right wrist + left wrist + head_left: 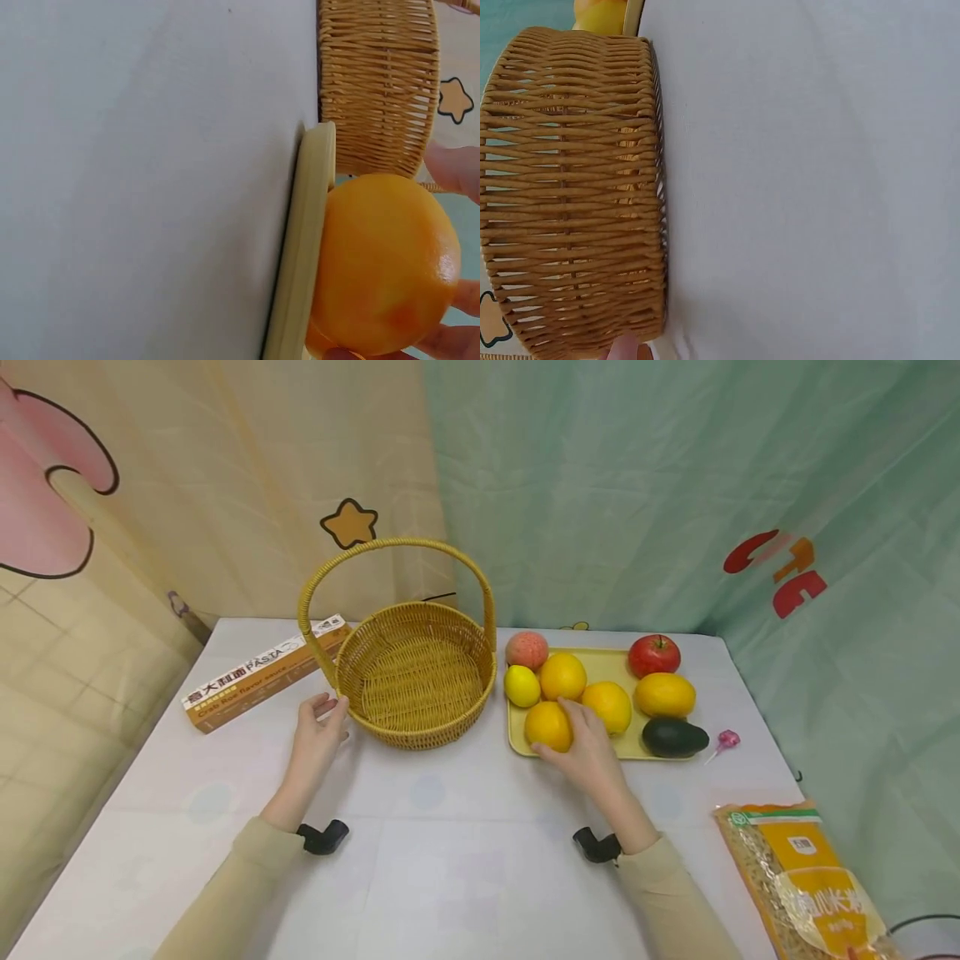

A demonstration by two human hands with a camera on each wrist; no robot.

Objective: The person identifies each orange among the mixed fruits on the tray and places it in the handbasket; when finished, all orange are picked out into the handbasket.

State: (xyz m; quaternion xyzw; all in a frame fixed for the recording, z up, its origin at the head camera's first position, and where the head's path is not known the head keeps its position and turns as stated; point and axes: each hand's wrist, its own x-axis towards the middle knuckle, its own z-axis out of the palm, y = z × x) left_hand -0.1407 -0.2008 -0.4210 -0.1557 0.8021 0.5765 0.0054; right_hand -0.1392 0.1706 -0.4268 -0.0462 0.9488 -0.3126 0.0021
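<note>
The right hand [585, 752] holds an orange [546, 727] at the near left corner of the tray [632, 747], which lies toward the far right corner of the table [420, 860]; its fingers curl round the fruit's right side, with the thumb at the near left; the right wrist view leaves in doubt whether the thumb presses; the left hand [315, 739] is at the near left side of the basket [416, 738], thumb apart from loosely bent fingers; whether these touch the weave I cannot tell; the basket stands left of the tray.

As I judge it, the orange, round and smooth, could slip if the thumb gives no firm pressure; a low sideways drag could catch the tray's rim or nudge the lemon [522, 686] and the yellow fruit [609, 706], and either might roll; a push from the left hand could slide the basket, which looks light; its tall handle [405, 542] could be knocked.

The box [266, 672] near the table's far left corner reads "PASTA" and "Crab Roe flavor sauce", with "意大利面" alongside; the bag [810, 885] at the near right corner carries Chinese print too unclear to read surely; I can make out no brand.
</note>
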